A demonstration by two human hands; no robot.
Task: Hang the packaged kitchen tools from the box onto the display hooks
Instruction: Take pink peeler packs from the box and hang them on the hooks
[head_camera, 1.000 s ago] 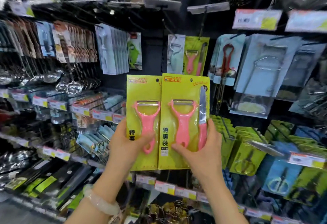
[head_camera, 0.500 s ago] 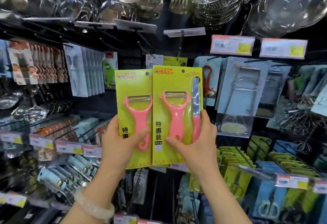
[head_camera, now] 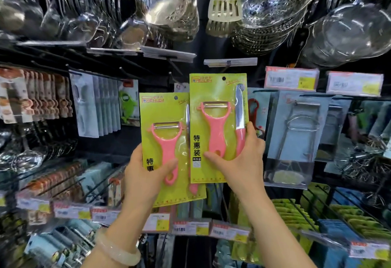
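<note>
right hand (head_camera: 239,162) pinches the raised peeler pack (head_camera: 218,128), upright, its hang hole just below the empty hook (head_camera: 227,65); left hand (head_camera: 146,172) grips the lower pack (head_camera: 167,151)

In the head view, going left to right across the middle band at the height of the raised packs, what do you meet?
White carded packs on a hook → green gadget pack → left hand gripping the lower yellow peeler pack → higher yellow peeler pack held by the right hand → clear-fronted wire tool pack.
</note>
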